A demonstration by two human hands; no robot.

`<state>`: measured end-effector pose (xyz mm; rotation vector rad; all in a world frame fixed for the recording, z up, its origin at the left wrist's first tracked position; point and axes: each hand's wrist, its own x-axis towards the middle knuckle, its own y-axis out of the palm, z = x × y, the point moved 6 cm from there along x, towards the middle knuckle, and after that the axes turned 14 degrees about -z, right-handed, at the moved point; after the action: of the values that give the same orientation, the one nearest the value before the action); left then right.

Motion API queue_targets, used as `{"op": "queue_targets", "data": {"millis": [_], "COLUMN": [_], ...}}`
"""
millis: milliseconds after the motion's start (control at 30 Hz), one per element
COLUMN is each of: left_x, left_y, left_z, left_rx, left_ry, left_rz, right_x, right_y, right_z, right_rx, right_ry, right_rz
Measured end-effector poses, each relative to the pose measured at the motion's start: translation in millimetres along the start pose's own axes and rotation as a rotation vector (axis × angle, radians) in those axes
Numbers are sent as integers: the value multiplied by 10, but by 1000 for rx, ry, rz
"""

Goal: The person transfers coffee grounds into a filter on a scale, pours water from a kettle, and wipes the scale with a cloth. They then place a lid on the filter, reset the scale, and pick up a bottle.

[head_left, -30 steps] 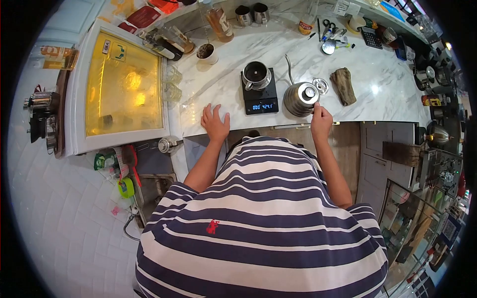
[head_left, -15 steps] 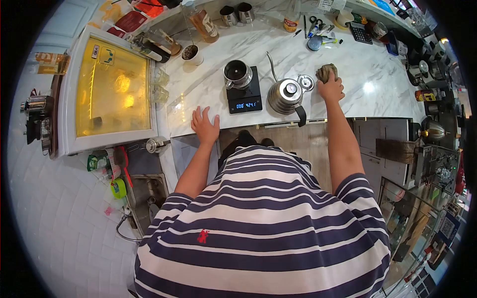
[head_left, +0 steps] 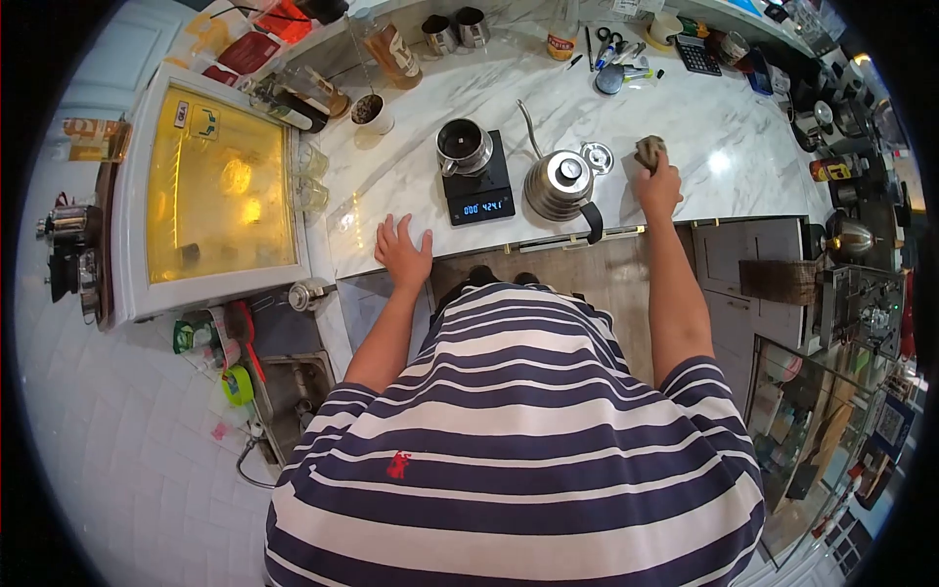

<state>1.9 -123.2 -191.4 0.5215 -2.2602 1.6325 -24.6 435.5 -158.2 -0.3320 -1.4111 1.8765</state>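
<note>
My left hand (head_left: 404, 254) lies flat with fingers spread at the front edge of the marble counter (head_left: 391, 176), holding nothing. On the right, my right hand (head_left: 660, 186) is closed on a crumpled brown cloth (head_left: 649, 154) that touches the counter. Between my hands stands a steel gooseneck kettle (head_left: 558, 186), its black handle toward me, with a small round metal-rimmed item (head_left: 597, 158) beside it. To the kettle's left, a black digital scale (head_left: 481, 201) with a lit display carries a metal-and-glass vessel (head_left: 463, 146).
A cup of dark contents (head_left: 371, 113), bottles (head_left: 392, 51) and two metal pitchers (head_left: 470, 27) stand at the back left. Scissors (head_left: 608, 45), a calculator (head_left: 697, 56) and pens lie at the back right. A yellow-lit glass-door cabinet (head_left: 225, 186) is on the left.
My right hand has shifted slightly right and toward me with the cloth. My left hand stays on the counter edge. The whole view has tilted a little.
</note>
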Motion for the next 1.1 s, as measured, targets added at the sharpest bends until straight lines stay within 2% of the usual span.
{"op": "queue_targets", "data": {"millis": [100, 200, 233, 333, 400, 533, 633, 833, 967, 1100], "left_x": [28, 88, 121, 169, 211, 307, 349, 376, 373, 394], "left_y": [-33, -50, -52, -2, 21, 69, 64, 17, -15, -17], "left_z": [8, -12, -21, 1, -41, -90, -80, -69, -67, -62], "left_rx": [5, -19, -45, -92, -76, -117, -151, -187, -201, -209], "left_ry": [23, 44, 53, 95, 152, 212, 224, 261, 273, 284], "left_rz": [37, 84, 104, 137, 156, 187, 199, 176, 176, 173], "right_x": [-138, -504, -682, -1258, -1650, -2212, -2398, -2402, -2353, -2279], "right_y": [-245, -864, -1127, -1473, -1605, -1080, -709, -330, -129, -132], "right_z": [-31, 312, 519, 959, 1366, 1811, 2024, 2509, 2626, 2633], "right_rx": [307, 496, 577, 692, 678, 595, 414, 281, 180, 63], "right_ry": [-36, -40, -2, -49, -258, -296, -464, -605, -681, -672], "right_rz": [-218, -342, -348, -295, -290, 113, 145, 133, 124, 181]}}
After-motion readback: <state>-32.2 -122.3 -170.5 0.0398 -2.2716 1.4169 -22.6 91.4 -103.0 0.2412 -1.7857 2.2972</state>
